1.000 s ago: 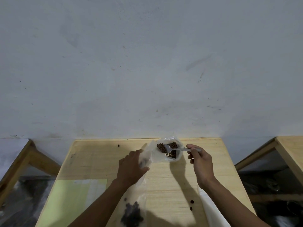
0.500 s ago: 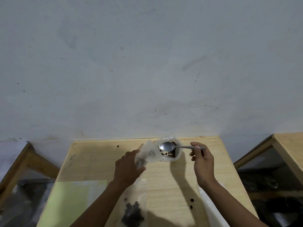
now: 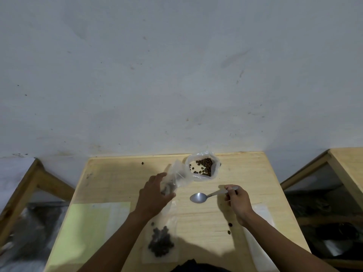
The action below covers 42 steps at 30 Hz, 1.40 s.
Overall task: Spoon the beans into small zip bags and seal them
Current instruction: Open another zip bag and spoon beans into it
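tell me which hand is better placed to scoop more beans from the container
Right. The right hand already pinches the spoon, empty, just short of the bean container. The left hand is busy gripping the small bag.

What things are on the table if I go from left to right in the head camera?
Green sheet → left hand holding the small zip bag → spoon → right hand → white sheet.

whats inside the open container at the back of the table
The plastic-lined container holds dark beans heaped toward its right side, with a few loose ones on the pale bare bottom. Anything beneath the heap is covered.
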Each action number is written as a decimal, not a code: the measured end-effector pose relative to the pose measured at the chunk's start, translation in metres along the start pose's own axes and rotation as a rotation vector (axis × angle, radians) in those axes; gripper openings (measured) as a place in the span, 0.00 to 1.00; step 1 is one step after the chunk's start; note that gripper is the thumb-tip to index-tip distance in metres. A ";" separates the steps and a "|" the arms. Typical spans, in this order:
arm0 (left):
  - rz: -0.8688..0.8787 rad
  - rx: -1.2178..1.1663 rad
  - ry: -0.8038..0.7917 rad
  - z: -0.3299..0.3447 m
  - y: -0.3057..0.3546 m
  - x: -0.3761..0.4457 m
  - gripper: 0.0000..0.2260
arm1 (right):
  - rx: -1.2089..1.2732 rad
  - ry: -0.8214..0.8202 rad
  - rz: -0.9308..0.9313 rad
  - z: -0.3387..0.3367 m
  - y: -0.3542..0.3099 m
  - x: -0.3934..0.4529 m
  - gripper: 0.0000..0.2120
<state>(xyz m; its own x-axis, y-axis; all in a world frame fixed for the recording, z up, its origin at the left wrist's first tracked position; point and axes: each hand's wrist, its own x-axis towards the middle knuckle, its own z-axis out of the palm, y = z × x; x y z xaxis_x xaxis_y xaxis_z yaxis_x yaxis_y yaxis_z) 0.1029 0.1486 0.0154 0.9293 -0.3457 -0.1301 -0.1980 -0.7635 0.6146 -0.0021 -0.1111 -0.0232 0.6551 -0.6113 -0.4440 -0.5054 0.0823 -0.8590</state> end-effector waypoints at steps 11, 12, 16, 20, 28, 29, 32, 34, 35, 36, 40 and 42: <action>0.024 -0.109 -0.031 0.004 0.007 -0.001 0.32 | -0.036 0.012 0.177 -0.003 0.001 0.018 0.30; 0.028 -0.114 -0.026 0.004 0.009 0.000 0.32 | -0.083 -0.008 0.146 -0.002 -0.003 0.017 0.32; 0.047 -0.128 -0.009 0.002 0.019 0.005 0.32 | -0.150 -0.045 0.043 0.005 -0.041 -0.003 0.23; 0.076 -0.155 0.011 -0.001 0.035 0.009 0.33 | 0.008 -0.363 -0.110 0.021 -0.079 -0.031 0.21; 0.164 -0.241 -0.001 -0.014 0.047 0.012 0.27 | 0.039 -0.309 -0.298 0.036 -0.103 -0.035 0.09; 0.166 -0.250 0.000 -0.016 0.045 0.012 0.25 | 0.017 -0.310 -0.309 0.034 -0.103 -0.033 0.08; 0.193 -0.209 0.036 -0.019 0.040 0.012 0.17 | -0.081 -0.328 -0.362 0.028 -0.103 -0.028 0.05; 0.198 -0.197 0.065 -0.022 0.039 0.013 0.14 | -0.154 -0.341 -0.402 0.024 -0.104 -0.026 0.05; 0.199 -0.192 0.082 -0.022 0.038 0.014 0.13 | -0.193 -0.340 -0.418 0.022 -0.105 -0.025 0.04; 0.193 -0.191 0.091 -0.023 0.037 0.015 0.13 | -0.225 -0.336 -0.435 0.020 -0.108 -0.025 0.03; 0.171 -0.200 0.055 -0.025 0.036 0.016 0.14 | -0.330 -0.335 -0.492 0.016 -0.115 -0.023 0.04; 0.156 -0.242 0.035 -0.029 0.039 0.016 0.13 | -0.359 -0.334 -0.510 0.014 -0.118 -0.021 0.04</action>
<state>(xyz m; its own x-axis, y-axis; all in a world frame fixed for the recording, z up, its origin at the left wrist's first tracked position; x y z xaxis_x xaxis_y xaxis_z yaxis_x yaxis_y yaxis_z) 0.1187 0.1289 0.0596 0.9044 -0.4266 0.0047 -0.2630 -0.5488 0.7935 0.0519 -0.0974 0.0842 0.9677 -0.2256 -0.1128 -0.2062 -0.4500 -0.8689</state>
